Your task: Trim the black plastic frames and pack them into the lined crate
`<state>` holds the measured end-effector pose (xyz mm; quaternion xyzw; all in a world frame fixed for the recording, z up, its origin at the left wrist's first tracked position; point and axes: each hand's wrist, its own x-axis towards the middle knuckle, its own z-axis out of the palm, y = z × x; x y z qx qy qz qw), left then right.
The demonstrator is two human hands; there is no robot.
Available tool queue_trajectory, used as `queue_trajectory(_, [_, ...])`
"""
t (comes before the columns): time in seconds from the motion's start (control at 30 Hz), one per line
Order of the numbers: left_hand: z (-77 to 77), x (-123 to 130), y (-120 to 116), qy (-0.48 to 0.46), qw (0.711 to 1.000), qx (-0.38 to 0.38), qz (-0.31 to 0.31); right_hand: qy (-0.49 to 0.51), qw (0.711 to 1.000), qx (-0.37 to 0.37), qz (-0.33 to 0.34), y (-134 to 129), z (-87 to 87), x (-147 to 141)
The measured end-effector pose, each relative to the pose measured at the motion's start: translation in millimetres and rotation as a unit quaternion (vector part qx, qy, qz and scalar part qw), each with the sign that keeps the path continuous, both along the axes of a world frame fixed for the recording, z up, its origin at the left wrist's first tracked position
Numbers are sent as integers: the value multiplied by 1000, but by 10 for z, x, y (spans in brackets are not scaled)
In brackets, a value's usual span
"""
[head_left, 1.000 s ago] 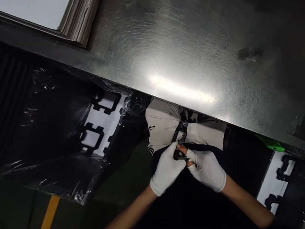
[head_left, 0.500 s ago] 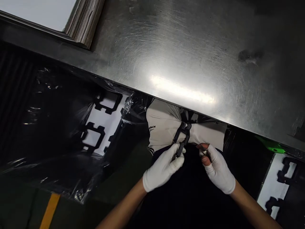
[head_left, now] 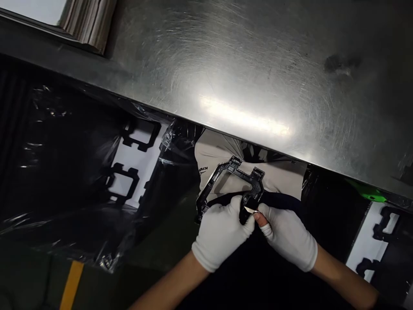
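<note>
My left hand (head_left: 222,232), in a white glove, is closed on a black plastic frame (head_left: 209,186) with a large opening and tabs at its corners. The frame is tilted above my lap, its ribbed side facing up. At its lower right corner is my right hand (head_left: 288,234), in a glove that leaves the thumb tip bare. Pinched in that hand is a small thin blade-like metal piece (head_left: 249,209), its edge at the frame. Fingers hide most of this piece, so its exact kind does not show.
A scratched metal table (head_left: 258,64) runs across the front, with a paper-topped stack (head_left: 87,26) at upper left. Similar black frames (head_left: 124,183) lie on white sheet in a plastic-lined box at left. More frames (head_left: 383,224) lie at right, near a green object (head_left: 371,193).
My left hand has turned the frame from edge-on to broad side up. My right hand has moved left, bringing the metal piece to the frame's corner. The view has shifted slightly.
</note>
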<state>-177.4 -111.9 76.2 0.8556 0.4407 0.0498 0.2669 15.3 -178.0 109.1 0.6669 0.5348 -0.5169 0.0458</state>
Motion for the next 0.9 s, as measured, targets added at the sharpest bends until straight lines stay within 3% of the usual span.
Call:
queue_trajectory(0.3, [12, -3, -57, 52, 998, -44, 14, -9, 1000, 10, 1, 44, 36, -20])
queue_trajectory(0.43, [36, -1, -47, 37, 999, -19, 8, -12, 1000, 6, -1, 46, 45, -12])
queue_trajectory(0.6, [25, -5, -50, 65, 997, -20, 21, 23, 998, -24, -45, 25, 63, -33])
queue_trajectory(0.9, [-18, -14, -51, 58, 997, -41, 28, 18, 996, -3, -92, -55, 7, -139])
